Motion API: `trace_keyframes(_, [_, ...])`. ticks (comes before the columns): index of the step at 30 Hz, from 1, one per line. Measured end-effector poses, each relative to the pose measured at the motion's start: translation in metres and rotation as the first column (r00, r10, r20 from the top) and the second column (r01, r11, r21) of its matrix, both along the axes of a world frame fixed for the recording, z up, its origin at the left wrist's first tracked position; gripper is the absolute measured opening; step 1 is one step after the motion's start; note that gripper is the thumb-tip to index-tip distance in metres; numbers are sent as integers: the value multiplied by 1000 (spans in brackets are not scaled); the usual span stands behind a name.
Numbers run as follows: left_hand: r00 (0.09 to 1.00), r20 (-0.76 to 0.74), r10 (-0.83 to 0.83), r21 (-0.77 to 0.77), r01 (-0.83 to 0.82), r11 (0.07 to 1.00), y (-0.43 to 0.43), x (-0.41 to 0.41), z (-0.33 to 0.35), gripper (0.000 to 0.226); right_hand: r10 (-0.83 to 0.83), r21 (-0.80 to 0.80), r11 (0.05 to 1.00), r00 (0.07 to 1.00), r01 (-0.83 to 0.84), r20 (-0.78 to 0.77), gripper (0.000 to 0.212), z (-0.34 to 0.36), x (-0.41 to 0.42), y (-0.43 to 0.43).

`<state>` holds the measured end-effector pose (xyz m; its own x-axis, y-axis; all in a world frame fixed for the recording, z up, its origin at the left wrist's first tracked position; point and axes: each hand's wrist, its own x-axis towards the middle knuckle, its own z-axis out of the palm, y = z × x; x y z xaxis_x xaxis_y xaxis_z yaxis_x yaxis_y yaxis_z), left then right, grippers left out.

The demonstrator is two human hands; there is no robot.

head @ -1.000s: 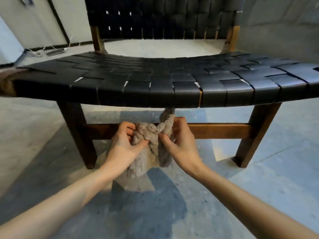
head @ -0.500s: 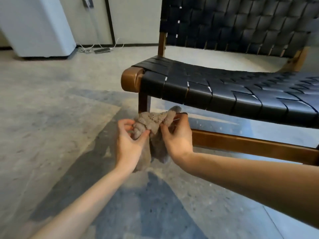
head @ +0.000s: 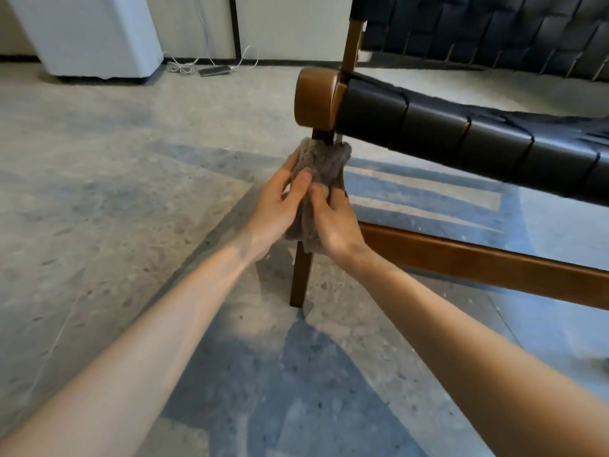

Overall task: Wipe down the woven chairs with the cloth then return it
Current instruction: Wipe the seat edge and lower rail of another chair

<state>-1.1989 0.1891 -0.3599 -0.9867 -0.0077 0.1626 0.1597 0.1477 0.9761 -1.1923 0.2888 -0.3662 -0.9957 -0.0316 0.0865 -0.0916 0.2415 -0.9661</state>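
Note:
A woven chair (head: pixel 461 133) with black straps and a brown wooden frame fills the right side of the view. Its front left leg (head: pixel 301 278) stands near the middle. A fluffy grey-brown cloth (head: pixel 324 159) is bunched against the top of that leg, just under the rounded wooden seat corner (head: pixel 314 97). My left hand (head: pixel 280 202) holds the cloth from the left, thumb on its front. My right hand (head: pixel 333 219) grips it from the right, fingers curled round the fabric. The cloth hides the leg's upper part.
A wooden stretcher (head: pixel 478 258) runs low to the right from the leg. A white appliance (head: pixel 92 34) stands at the back left by the wall, with cables and a dark device (head: pixel 214 70) on the concrete floor (head: pixel 99 192).
The view has swung left along the chair, from the seat's front middle to its front left corner. Both hands carried the cloth along and now hold it against the front left leg.

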Motion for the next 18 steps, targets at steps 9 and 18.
trace_keyframes(9, [996, -85, 3, 65, 2, 998, 6, -27, 14, 46, -50, 40, 998, 995, 47, 91, 20, 16, -22, 6])
trace_keyframes(18, [998, 44, -38, 10, 37, 999, 2, -8, -33, 29, -1, 308, 950, 984, 56, -177, 24, -19, 0, 3])
